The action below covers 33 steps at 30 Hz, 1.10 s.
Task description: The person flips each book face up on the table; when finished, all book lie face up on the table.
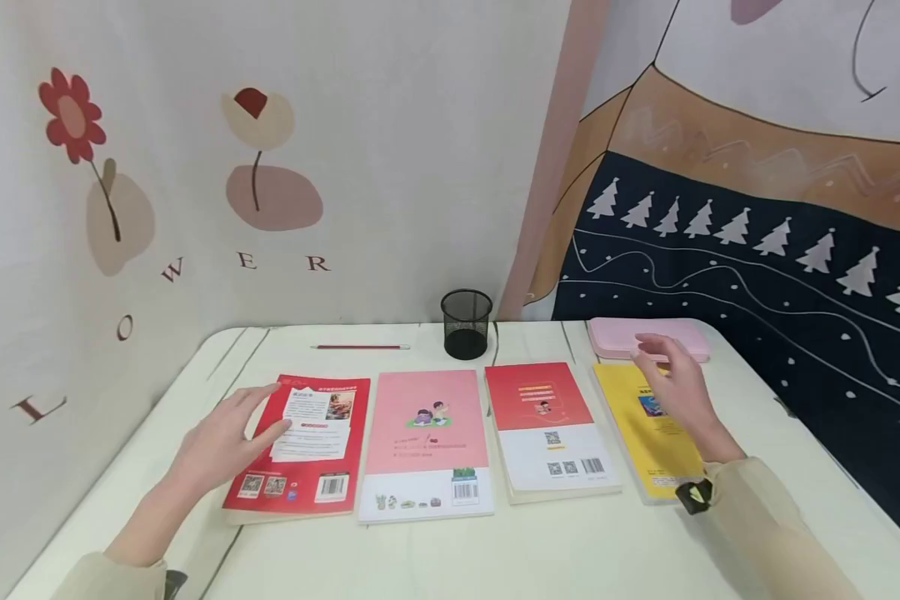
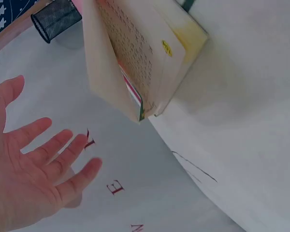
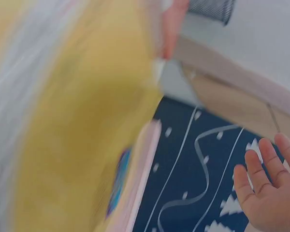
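In the head view my left hand (image 1: pixel 221 442) is over the left edge of a red book (image 1: pixel 352 450), its fingers spread and holding nothing. The left wrist view shows that hand (image 2: pixel 34 164) with the palm empty, beside a book with its pages (image 2: pixel 135 43) fanned apart. My right hand (image 1: pixel 678 387) is over a yellow book (image 1: pixel 645 454), fingers loosely bent and nothing in them. In the right wrist view the same hand (image 3: pixel 275 188) has extended fingers, apart from the blurred yellow book (image 3: pixel 82 130). A pink case (image 1: pixel 686 337) lies just behind it.
Between the hands lie a pink-and-white book (image 1: pixel 427 417) and a red-and-white book (image 1: pixel 528 400). Behind them are a red pencil (image 1: pixel 360 347) and a black mesh pen holder (image 1: pixel 466 342). Printed curtains hang behind the white table (image 1: pixel 540 550).
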Each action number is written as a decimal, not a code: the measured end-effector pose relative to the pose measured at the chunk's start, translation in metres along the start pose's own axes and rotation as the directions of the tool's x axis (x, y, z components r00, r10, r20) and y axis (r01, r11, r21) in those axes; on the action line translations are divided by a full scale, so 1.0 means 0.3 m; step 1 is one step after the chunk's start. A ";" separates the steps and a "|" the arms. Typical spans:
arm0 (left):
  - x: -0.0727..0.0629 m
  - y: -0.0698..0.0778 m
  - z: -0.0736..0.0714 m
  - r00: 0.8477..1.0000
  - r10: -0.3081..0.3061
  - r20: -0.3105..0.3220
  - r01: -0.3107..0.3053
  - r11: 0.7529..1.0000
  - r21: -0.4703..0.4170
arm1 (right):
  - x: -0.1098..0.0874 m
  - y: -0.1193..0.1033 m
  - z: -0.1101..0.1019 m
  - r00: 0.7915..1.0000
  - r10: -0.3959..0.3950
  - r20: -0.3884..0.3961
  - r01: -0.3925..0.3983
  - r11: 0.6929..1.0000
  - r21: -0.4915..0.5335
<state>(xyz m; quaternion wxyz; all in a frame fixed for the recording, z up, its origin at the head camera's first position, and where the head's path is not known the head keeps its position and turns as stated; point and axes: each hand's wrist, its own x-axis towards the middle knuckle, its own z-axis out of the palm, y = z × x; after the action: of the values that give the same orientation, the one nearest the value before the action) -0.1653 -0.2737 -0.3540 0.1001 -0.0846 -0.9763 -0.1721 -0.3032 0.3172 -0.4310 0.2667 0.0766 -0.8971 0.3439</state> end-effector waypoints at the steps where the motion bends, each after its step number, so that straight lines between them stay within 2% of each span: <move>1: -0.009 -0.003 -0.007 1.000 -0.024 0.014 0.025 1.000 -0.018 | 0.015 0.008 0.022 1.000 0.020 -0.004 -0.020 1.000 0.022; 6: -0.051 -0.033 -0.028 0.991 -0.109 0.081 0.116 0.988 -0.099 | 0.088 -0.031 0.122 0.994 0.102 0.037 -0.105 0.988 0.111; 9: -0.073 -0.054 -0.037 0.979 -0.144 0.141 0.164 0.976 -0.142 | 0.130 -0.064 0.188 0.993 0.087 0.076 -0.098 0.982 0.163; 11: -0.083 -0.066 -0.040 0.966 -0.174 0.193 0.208 0.962 -0.176 | 0.156 -0.087 0.228 0.991 0.059 0.123 -0.085 0.973 0.213; 13: -0.093 -0.077 -0.042 0.950 -0.200 0.241 0.252 0.945 -0.207 | 0.155 -0.180 0.222 0.979 0.038 0.199 -0.095 0.953 0.288; 18: -0.118 -0.101 -0.044 0.911 -0.252 0.326 0.354 0.885 -0.304 | 0.124 -0.476 0.173 0.930 0.046 0.366 -0.196 0.903 0.383; 21: -0.131 -0.113 -0.040 0.891 -0.270 0.365 0.398 0.850 -0.344 | 0.114 -0.574 0.184 0.902 0.057 0.428 -0.234 0.898 0.374; 23: -0.139 -0.119 -0.037 0.877 -0.281 0.389 0.425 0.831 -0.358 | 0.106 -0.619 0.199 0.873 0.072 0.483 -0.274 0.890 0.364; 27: -0.153 -0.128 -0.023 0.850 -0.295 0.436 0.472 0.794 -0.382 | 0.102 -0.662 0.263 0.811 0.088 0.578 -0.342 0.874 0.345; 30: -0.163 -0.127 -0.012 0.839 -0.299 0.454 0.491 0.777 -0.394 | 0.096 -0.690 0.313 0.778 0.079 0.623 -0.368 0.861 0.351; 33: -0.167 -0.120 -0.009 0.833 -0.303 0.463 0.502 0.766 -0.402 | 0.087 -0.720 0.362 0.755 0.068 0.652 -0.384 0.853 0.355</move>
<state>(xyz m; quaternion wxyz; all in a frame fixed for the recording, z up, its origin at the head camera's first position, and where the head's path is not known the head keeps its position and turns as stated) -0.1236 -0.3146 -0.3741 -0.1524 0.0767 -0.8906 -0.4215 -0.3022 0.0847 -0.3601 -0.1132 0.1341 -0.8259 0.5358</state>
